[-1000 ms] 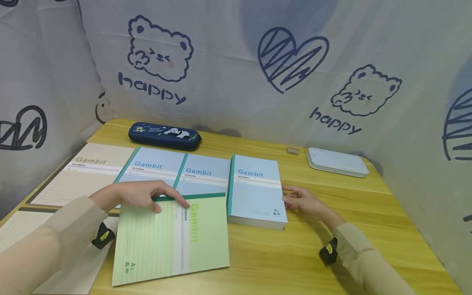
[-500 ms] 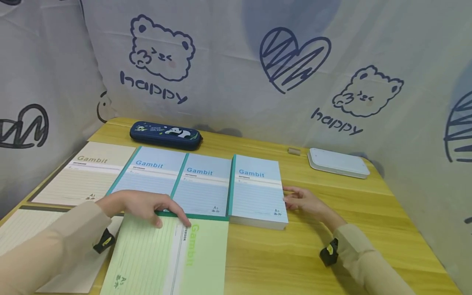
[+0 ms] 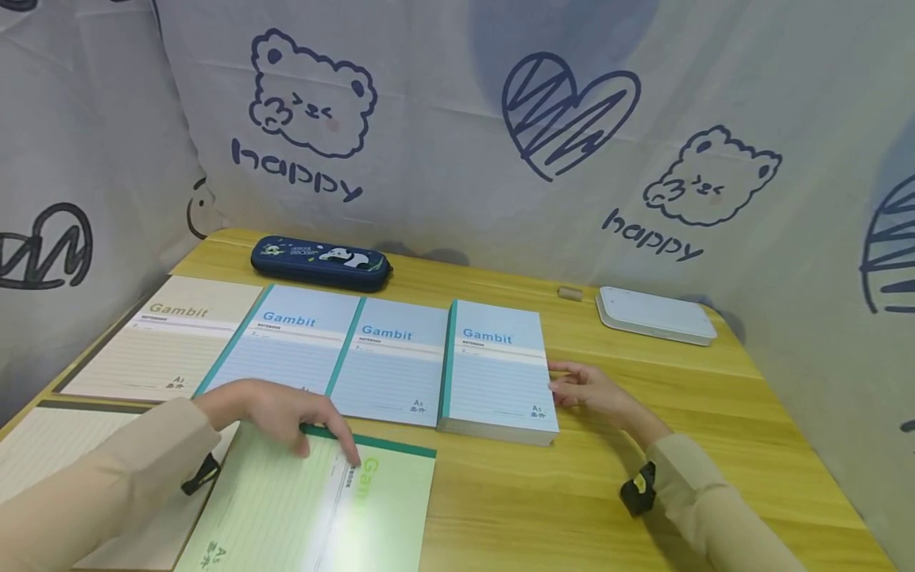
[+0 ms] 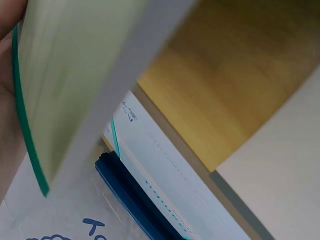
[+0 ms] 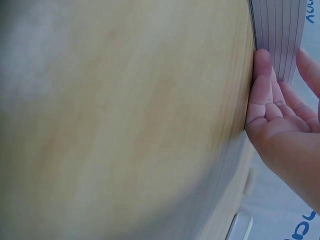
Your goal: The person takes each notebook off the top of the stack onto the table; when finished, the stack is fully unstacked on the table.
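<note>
Left hand point(image 3: 275, 409) grip clamps the green notebook's point(image 3: 314, 508) far edge, dragged nearer on the surface point(image 3: 572, 492) than before, while the right hand point(image 3: 589, 393), fingers loosely apart, touches the blue stack point(image 3: 496, 373).

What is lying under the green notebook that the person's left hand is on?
Under the green notebook show the wooden table and part of a beige notebook; the left hand holds its top edge. The rest is covered.

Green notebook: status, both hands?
Left hand grips green notebook at its top edge. Right hand open against blue notebook stack. Nothing blocking on table.
</note>
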Motion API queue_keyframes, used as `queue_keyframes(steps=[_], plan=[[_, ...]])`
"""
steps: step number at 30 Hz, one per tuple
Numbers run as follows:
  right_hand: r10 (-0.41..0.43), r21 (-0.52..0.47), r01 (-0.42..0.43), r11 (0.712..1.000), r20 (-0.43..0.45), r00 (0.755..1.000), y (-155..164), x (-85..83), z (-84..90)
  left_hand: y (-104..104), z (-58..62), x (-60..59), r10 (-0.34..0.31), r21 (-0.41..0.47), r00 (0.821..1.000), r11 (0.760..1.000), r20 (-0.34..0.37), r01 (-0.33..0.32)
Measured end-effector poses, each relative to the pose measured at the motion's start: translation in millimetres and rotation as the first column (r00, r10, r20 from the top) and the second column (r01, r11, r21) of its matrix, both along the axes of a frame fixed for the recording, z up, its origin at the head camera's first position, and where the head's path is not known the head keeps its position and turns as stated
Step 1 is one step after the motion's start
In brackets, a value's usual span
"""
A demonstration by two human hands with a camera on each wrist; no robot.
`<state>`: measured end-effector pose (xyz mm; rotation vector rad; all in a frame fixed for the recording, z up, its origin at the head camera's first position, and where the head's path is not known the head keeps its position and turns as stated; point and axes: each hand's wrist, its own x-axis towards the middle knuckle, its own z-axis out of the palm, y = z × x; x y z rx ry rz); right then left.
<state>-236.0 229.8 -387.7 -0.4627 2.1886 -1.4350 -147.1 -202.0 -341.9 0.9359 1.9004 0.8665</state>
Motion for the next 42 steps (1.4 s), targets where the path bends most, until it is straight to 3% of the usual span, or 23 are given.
queue_keyframes(steps=[9,20,24,29,32,38,42], plan=[[-0.012,0.001,0.012,1.0,0.004,1.0,0.8,-0.5,-0.5,-1.6,1.7,2.9,-0.012,-0.033,0.999,0.999,-0.046,0.011],[-0.021,-0.001,0.021,1.0,0.007,1.0,0.4,0.9,-0.2,-3.5,15.1,0.0,-0.003,-0.128,0.994,0.992,-0.107,-0.011],[-0.012,-0.008,0.012,1.0,0.003,1.0,0.1,1.2,0.4,-2.9,21.5,-1.8,0.015,-0.195,0.99,0.98,-0.138,-0.042],[-0.011,-0.004,0.011,1.0,0.0,1.0,0.2,1.6,1.8,-0.8,23.9,-5.8,0.111,-0.226,0.983,0.964,-0.145,-0.142],[-0.014,0.0,0.014,1.0,0.006,1.0,0.3,2.0,3.1,0.3,22.2,-10.4,0.178,-0.197,0.967,0.957,-0.18,-0.213],[-0.014,0.004,0.014,1.0,0.007,1.0,-0.5,2.6,4.7,6.0,20.5,-24.5,0.228,-0.057,0.923,0.965,-0.31,-0.257],[-0.02,0.004,0.02,1.0,0.016,1.0,-1.5,3.2,5.7,12.3,19.3,-32.5,0.3,0.016,0.895,0.95,-0.33,-0.313]])
